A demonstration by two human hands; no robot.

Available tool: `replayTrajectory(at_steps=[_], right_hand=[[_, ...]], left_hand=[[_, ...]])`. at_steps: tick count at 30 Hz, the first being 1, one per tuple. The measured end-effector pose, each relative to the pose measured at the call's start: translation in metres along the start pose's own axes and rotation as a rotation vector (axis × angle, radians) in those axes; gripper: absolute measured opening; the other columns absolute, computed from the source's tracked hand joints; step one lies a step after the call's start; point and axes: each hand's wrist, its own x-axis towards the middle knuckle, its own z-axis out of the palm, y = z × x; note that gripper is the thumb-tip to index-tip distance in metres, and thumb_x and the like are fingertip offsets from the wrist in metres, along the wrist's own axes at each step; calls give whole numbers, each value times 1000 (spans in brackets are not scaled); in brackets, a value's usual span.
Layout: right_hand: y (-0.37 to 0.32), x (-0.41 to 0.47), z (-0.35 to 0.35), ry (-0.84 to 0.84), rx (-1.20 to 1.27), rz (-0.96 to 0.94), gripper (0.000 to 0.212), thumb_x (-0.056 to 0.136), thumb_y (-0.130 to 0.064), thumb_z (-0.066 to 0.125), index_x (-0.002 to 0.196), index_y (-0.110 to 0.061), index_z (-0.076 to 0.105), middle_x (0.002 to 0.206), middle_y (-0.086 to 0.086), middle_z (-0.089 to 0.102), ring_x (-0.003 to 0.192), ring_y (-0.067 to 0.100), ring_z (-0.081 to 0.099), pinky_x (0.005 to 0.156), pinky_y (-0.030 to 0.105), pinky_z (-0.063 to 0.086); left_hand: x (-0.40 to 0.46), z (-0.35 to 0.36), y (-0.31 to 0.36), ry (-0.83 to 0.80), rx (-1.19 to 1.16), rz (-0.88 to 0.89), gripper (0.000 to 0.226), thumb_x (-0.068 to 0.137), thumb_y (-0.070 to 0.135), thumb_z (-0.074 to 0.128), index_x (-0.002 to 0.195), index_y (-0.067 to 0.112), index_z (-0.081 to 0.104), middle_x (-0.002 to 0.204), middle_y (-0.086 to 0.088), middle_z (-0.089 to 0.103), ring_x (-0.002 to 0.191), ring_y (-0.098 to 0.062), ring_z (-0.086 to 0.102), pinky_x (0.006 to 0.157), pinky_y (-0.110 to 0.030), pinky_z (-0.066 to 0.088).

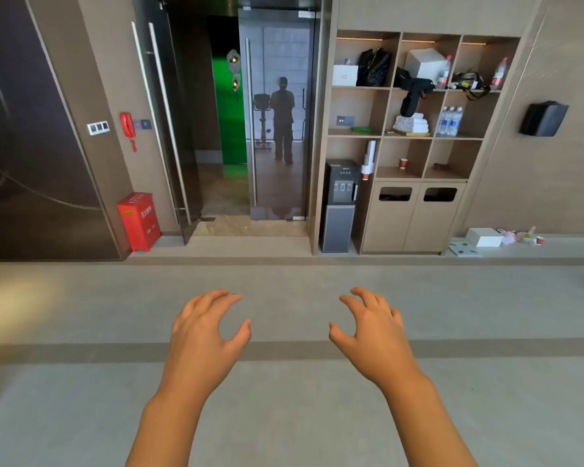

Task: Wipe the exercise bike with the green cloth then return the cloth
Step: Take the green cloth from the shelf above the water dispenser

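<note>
Both hands are out in front, holding nothing.

Left hand [204,326] and right hand [373,326] hang over the grey floor [81,399] with fingers loosely bent, not gripping anything. I think they are held up like this because the job has not begun and they are getting ready to fetch something. A small green thing, likely the cloth [361,129], lies flat on a middle shelf [354,133] across the room, well apart from the hands. The bike [262,124] shows only as a reflection in the glass door [277,112], so it must stand behind the person. Between the hands and the shelf the floor is wide, with a low step [216,259] running along the wall to mind.
</note>
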Motion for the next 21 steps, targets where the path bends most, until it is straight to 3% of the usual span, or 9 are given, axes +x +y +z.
replayTrajectory(at_steps=[12,21], right_hand=[[120,159,1,12,112,44,61,100,-55,55,154,-28,50,165,-7,36,154,15,28,125,42,25],[153,261,29,2,135,104,60,101,-55,55,155,-29,48,166,-8,34,153,14,28,125,41,24]], left_hand=[[146,118,50,-20,29,-12,44,90,37,76,133,30,68,142,10,59,137,-16,46,115,-43,42],[253,187,34,-49,-18,9,43,89,35,78,131,30,69,141,9,60,136,-16,48,114,-43,43]])
